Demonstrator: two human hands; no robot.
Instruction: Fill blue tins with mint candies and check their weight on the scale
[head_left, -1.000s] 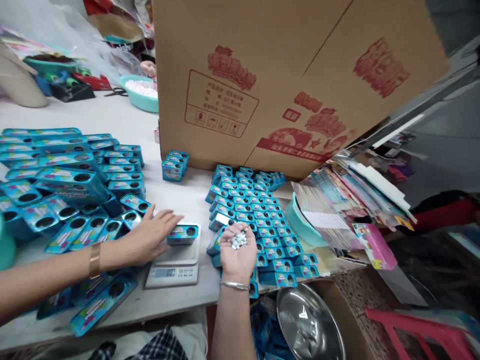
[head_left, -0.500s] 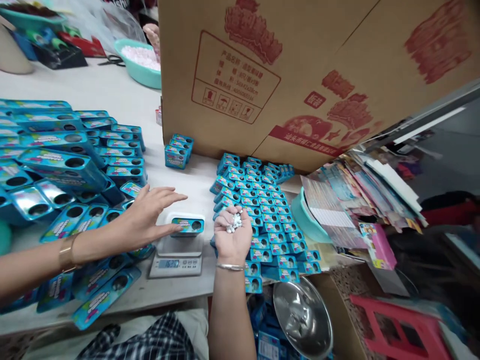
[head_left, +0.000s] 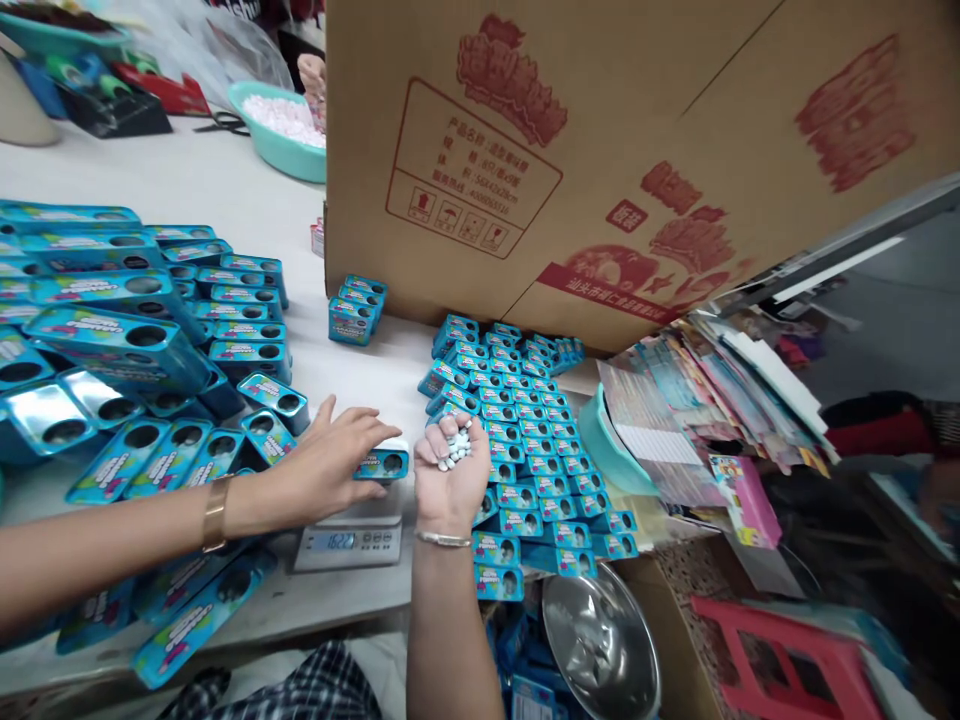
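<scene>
My left hand (head_left: 330,462) reaches over a small digital scale (head_left: 349,545) with its fingers and thumb closed on either side of a small blue tin (head_left: 390,464). The tin has a round dark opening in its top and sits over the white dish on the scale, which the hand partly hides. The scale's display is lit. Just to the right, my right hand (head_left: 448,490) is turned palm up, its fingers curled around a heap of small white candies (head_left: 454,450). Behind and beside it stand tight rows of similar blue tins (head_left: 517,410).
More blue tins (head_left: 135,350) are piled on the left. A large cardboard box (head_left: 510,160) forms a wall at the back. Farther off is a turquoise basin (head_left: 281,155) of pale pieces with another person's hand (head_left: 311,75). A metal bowl (head_left: 600,640) sits below the table edge.
My left hand has moved right and closed around the tin on the scale. The number on the display has changed. My right hand still cups the candies, slightly farther left in view.
</scene>
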